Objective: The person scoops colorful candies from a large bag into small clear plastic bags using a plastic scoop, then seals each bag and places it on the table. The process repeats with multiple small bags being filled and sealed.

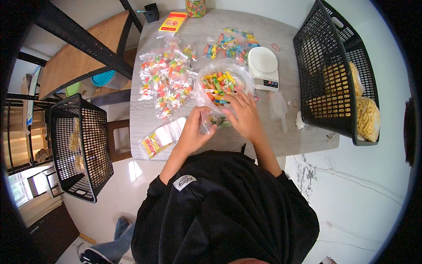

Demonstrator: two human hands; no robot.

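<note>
My left hand [196, 132] grips the edge of a small clear plastic bag [205, 123] with some green candies low in it. My right hand [243, 114] is just to its right, fingers spread and bent over the near rim of a large open plastic bag [245, 74] of colourful candies [217, 82]; whether its fingertips hold a candy I cannot tell. Left of the large bag lies a pile of small filled candy bags [168, 79]. More bagged candies [230, 43] lie behind it. A white digital kitchen scale [263, 66] stands at its right.
A translucent plastic scoop [279, 105] and rubber bands [275, 47] lie at the right. Flat packaging [161, 137] lies at the near left; a yellow and red packet [173, 22] and a candy jar [196, 8] are at the back. Black plastic baskets [351, 109] flank the table [290, 142].
</note>
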